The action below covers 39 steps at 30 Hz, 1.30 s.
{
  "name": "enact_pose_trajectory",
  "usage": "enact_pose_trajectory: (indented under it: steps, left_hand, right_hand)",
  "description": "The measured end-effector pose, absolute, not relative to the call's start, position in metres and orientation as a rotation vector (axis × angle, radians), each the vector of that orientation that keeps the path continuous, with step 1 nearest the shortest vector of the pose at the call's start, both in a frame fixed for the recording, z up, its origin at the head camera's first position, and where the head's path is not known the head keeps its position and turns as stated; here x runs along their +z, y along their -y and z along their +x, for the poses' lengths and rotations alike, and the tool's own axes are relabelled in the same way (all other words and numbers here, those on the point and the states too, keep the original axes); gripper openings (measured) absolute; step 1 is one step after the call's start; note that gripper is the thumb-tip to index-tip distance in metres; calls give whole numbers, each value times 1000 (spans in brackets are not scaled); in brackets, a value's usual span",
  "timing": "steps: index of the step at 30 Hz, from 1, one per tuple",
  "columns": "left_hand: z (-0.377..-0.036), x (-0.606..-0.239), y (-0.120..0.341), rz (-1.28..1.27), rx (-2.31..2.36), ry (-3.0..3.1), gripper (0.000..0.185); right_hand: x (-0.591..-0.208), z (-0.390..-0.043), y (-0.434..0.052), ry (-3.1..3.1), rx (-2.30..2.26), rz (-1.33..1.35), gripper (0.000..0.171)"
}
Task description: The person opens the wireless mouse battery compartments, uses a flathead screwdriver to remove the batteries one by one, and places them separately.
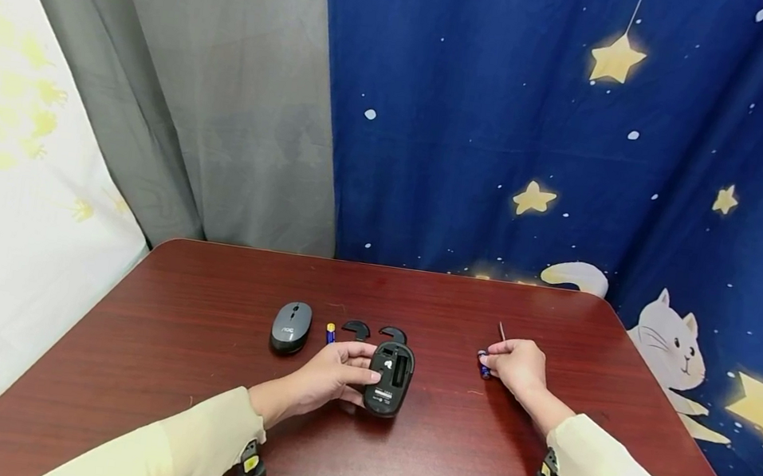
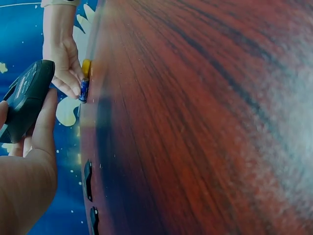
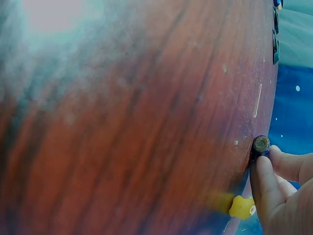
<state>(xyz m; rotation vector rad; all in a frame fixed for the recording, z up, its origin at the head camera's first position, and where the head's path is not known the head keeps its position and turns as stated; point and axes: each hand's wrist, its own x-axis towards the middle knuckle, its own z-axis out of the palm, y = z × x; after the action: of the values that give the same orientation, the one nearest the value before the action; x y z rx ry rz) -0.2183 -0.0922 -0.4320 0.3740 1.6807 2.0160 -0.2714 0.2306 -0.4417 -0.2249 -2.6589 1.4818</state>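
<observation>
Fingers of the right hand [image 1: 516,366] pinch a small blue battery [image 1: 484,365] on the dark red wooden table [image 1: 190,374]. Left hand [image 1: 328,372] grips an upturned black computer mouse [image 1: 389,378] — bay open and empty, battery not yet in. Two black covers [image 1: 375,332] lie beyond, a grey mouse [image 1: 291,326] far left.

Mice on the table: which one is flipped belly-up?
The black mouse, held by the left hand, lies underside up with its battery bay open. The grey mouse farther left sits upright, untouched.
</observation>
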Motion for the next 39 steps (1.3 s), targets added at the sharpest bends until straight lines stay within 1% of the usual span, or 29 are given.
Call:
enact_pose_trajectory:
  steps: [11,22,26,31,39]
  left_hand:
    - [-226,-431,86,413,2039,-1718,45]
    - [-245,-427,72,622,2006,-1933,42]
    - [-253,-425,65,737,1992,-1983,42]
    - [-262,-422,56,958,1911,-2130,39]
    - [-268,-420,47,1215,1603,-2513,40]
  right_hand:
    - [-442,-271,-234,2653,1534,-249,15]
    - [-443,-273,-235,2616,1633,-253,18]
    - [-442,-272,-235,2612,1628,-253,18]
    - [-442,-272,-235,2613,1625,-267,17]
    - [-442,-273,-236,2602,1649,-262,17]
